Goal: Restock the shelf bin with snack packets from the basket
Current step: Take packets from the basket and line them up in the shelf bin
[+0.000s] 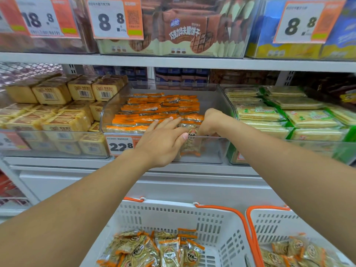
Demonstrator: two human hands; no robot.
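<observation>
Hands reach into the clear shelf bin (217, 97) of orange snack packets (161, 108), left hand (163, 139) flat with straight fingers, right hand (209, 122) pinching one packet (190, 143) at the front, while the white basket (173, 214) below holds more.

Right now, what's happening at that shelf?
A person is restocking the clear shelf bin that holds rows of orange-edged snack packets. Both hands are at the bin's front: the left hand lies with fingers stretched over the front packets, and the right hand curls down onto a packet at the front wall. Below, the white basket still holds more packets, as does a second basket beside it.
</observation>
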